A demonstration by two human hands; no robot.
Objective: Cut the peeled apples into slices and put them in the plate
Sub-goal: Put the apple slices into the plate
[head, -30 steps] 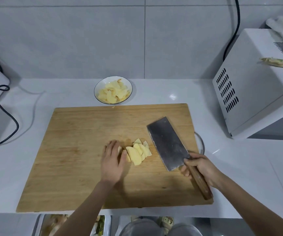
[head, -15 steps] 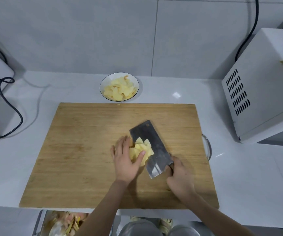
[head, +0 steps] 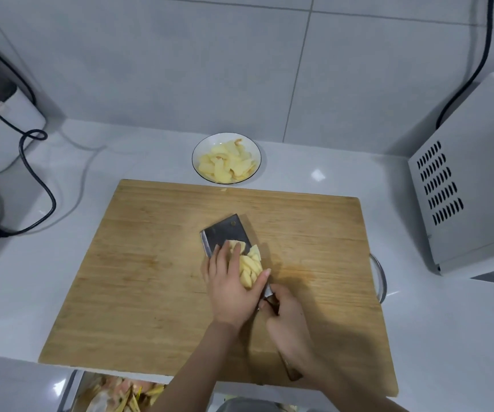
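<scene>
Nearest the viewer, below the counter edge, an open container of peelings (head: 120,394) is partly visible. Above it, the right hand (head: 290,331) is wrapped around the wooden handle of the cleaver (head: 224,233), whose broad blade lies nearly flat over the middle of the cutting board (head: 150,263); whether the blade rests on the wood or is raised slightly cannot be told. The left hand (head: 230,289), just beside the right, cups the apple slices (head: 250,267) piled on the blade, fingers curved along their left side and thumb closing in at their near right. A metal loop (head: 381,278) protrudes past the board's right edge, and a small apple fragment (head: 224,190) lies at its far edge. Just beyond the board, on the white counter (head: 314,168), stands the plate (head: 199,147), holding the plated slices (head: 224,166). A white vented appliance (head: 477,188) occupies the right, a black cable (head: 39,179) loops at the left, and a grey tiled wall (head: 210,69) closes the background.
</scene>
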